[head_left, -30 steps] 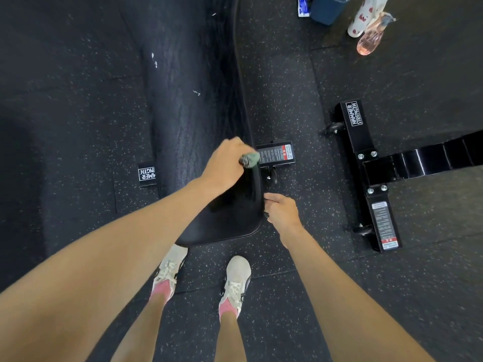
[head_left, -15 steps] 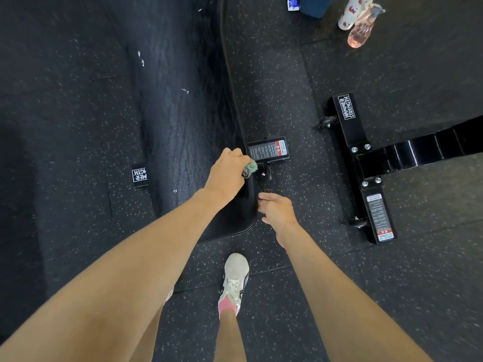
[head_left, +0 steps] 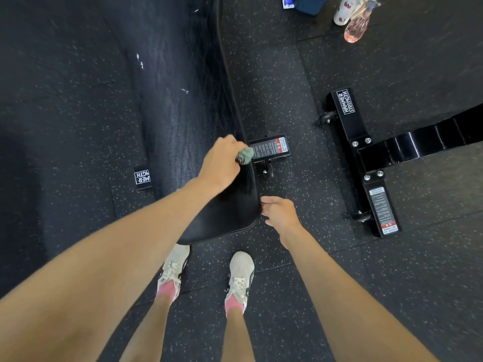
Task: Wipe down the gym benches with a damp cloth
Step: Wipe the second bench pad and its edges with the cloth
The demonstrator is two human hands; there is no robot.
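Underfoot, a speckled black rubber floor (head_left: 274,74) is filling the whole view. A long black padded bench (head_left: 183,113) is running away from the person, and its rounded near end is sitting just above their feet. To the right, well apart from it, a glossy black steel bench frame (head_left: 366,158) with white lettering and a wheel at each end of its crossbar is lying across the floor.

Both bare forearms are reaching down and forward. The left hand (head_left: 220,163) is resting on the pad close to its right edge, fingers curled tightly. The right hand (head_left: 281,211) is hanging beside the pad's near right corner, and its fingertips are meeting the edge there. Whether they are pinching that edge or only touching it, I cannot tell.

Two pale lace-up trainers (head_left: 240,273) over pink socks are standing at the pad's near end. A black bench foot with a red-and-white label (head_left: 270,148) is poking out from under the pad's right side. A pink translucent spray bottle (head_left: 356,24) is lying far off at the top right.

A small bunched grey-green cloth (head_left: 245,155) is sticking out of the left hand's grip and pressing on the pad's right edge, just beside the labelled foot.
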